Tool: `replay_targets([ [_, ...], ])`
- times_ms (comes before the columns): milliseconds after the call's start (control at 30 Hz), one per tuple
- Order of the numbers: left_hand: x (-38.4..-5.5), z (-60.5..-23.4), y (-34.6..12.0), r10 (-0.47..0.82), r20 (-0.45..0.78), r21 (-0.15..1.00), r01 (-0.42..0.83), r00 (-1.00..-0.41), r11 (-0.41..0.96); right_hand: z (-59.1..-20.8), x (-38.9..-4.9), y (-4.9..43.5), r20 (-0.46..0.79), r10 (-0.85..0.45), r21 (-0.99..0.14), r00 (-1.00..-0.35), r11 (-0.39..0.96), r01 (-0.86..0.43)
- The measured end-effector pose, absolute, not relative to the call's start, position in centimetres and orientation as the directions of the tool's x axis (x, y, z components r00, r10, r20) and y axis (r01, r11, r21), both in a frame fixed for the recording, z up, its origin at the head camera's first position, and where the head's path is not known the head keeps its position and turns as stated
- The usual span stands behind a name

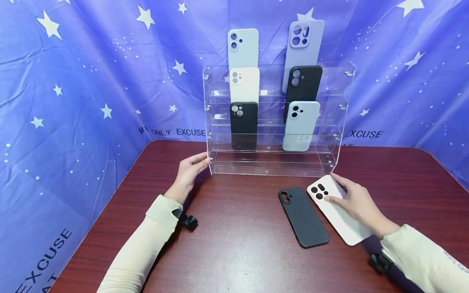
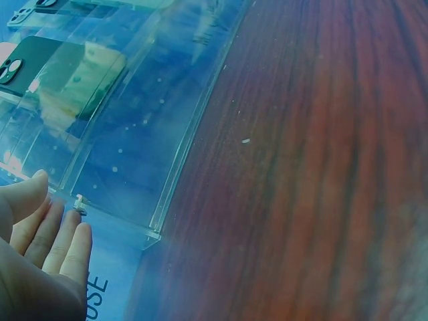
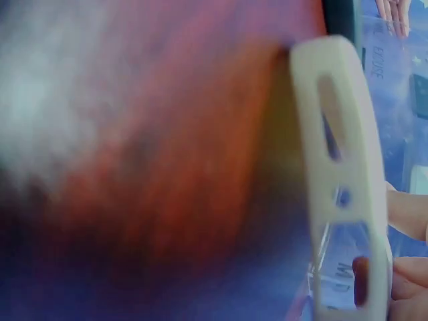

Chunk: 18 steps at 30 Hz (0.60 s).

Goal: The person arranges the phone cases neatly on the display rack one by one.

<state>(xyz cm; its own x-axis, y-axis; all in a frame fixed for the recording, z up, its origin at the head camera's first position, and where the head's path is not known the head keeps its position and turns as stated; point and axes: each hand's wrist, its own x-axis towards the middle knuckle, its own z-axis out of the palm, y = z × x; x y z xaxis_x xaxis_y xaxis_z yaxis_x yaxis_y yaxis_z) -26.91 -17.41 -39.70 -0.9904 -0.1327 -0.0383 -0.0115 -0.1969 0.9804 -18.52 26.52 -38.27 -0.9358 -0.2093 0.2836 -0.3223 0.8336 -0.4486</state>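
A clear acrylic display stand (image 1: 272,169) stands at the back of the table, with phone cases leaning on its tiers. My left hand (image 1: 191,171) is at its left side panel, fingers extended and fingertips right at the panel's edge; the left wrist view shows this hand (image 2: 47,257) with nothing in it. With thumb and fingers my right hand (image 1: 360,203) pinches a white phone case (image 1: 338,213) near its camera cutouts, in front of the stand's right corner. In the right wrist view the cutouts in the white case's end (image 3: 341,180) face the camera. Beside it a black phone case (image 1: 304,219) lies on the table.
On the stand's left are a pale blue case (image 1: 244,47), a white one (image 1: 245,85) and a black one (image 1: 244,126). On its right are a lavender case (image 1: 311,49), a black one (image 1: 309,83) and a light blue one (image 1: 304,126). A starry blue curtain (image 1: 91,81) surrounds the table.
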Motion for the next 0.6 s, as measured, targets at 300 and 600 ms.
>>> replay_targets([
  [300, -26.9, -39.8, -17.4, -0.138, -0.039, 0.981, -0.012, -0.990, -0.193, -36.9, -19.4, 27.5, 0.033, -0.163, -0.877, -0.986, 0.469, -0.106],
  [600, -26.7, -39.6, -17.4, -0.139, -0.038, 0.981, -0.010, -0.990, -0.196, -33.6, -20.2, 26.6, 0.036, -0.237, -0.995, -0.971, 0.085, -0.058],
])
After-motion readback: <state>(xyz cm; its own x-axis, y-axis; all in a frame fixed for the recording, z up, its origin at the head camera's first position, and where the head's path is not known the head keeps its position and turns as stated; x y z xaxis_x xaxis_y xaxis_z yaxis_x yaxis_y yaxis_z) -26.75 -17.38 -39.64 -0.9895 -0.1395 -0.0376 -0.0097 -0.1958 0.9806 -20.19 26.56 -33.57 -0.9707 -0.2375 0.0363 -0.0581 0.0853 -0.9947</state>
